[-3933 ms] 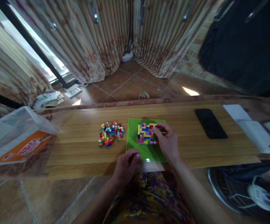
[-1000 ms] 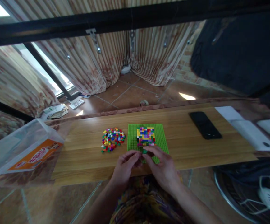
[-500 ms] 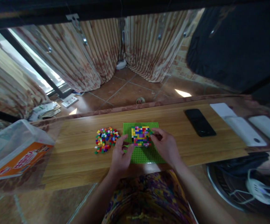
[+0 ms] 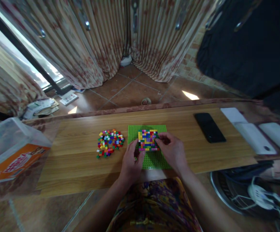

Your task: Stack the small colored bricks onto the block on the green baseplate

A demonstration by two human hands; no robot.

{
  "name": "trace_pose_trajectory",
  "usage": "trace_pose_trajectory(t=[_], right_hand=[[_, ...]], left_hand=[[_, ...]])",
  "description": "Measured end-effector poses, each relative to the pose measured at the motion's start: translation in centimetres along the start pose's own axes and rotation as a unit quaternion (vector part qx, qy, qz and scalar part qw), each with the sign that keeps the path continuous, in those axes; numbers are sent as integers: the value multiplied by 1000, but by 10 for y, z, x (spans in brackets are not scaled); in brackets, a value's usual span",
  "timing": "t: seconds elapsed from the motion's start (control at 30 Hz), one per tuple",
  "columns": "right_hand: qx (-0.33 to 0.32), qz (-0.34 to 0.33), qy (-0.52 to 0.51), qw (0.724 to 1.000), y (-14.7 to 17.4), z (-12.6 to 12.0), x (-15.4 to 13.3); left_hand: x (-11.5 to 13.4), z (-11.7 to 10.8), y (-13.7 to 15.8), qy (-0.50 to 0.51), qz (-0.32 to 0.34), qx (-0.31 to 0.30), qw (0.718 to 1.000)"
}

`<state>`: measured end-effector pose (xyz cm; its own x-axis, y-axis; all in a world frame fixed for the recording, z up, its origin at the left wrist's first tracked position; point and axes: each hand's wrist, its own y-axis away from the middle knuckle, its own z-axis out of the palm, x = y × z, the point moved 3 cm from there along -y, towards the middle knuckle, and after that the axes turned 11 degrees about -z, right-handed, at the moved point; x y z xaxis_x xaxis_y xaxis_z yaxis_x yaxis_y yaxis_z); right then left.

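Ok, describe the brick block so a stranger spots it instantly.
On the wooden board, find the green studded plate. Over it, between left hand and right hand, is the multicoloured brick block: one compact rectangle, unlike the loose bricks left of the plate.

Left hand (image 4: 132, 161), thumb (image 4: 140, 159) and fingers parted, faces a right hand (image 4: 173, 150) with fingers bent; both forearms (image 4: 103, 203) angle outward behind them.

Nothing can be read tbh, the print (image 4: 16, 163) on the clear box (image 4: 11, 133) left of the wooden board (image 4: 178, 129) and the booklet (image 4: 68, 98) beyond it is too blurred.
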<state>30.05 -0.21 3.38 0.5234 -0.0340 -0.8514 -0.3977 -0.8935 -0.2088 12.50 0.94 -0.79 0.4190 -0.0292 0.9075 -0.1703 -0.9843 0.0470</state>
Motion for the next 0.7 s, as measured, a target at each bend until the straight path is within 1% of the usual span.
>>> trace_pose_trajectory(t=[0.17,0.3,0.5,0.63,0.7], right_hand=[[5,7,-41,999,-1,2,7],[23,-5,-36,999,1,2,8],[27,-80,12,996,6,0,5],[12,-152,68,986,9,0,5],[12,-177,85,980,11,-1,6]], left_hand=[[2,3,4,-21,-7,19,1000],[1,6,7,-17,-18,30,999],[2,7,7,-14,-21,32,999],[3,6,7,-22,-16,40,999],[3,7,7,-30,-14,43,999]])
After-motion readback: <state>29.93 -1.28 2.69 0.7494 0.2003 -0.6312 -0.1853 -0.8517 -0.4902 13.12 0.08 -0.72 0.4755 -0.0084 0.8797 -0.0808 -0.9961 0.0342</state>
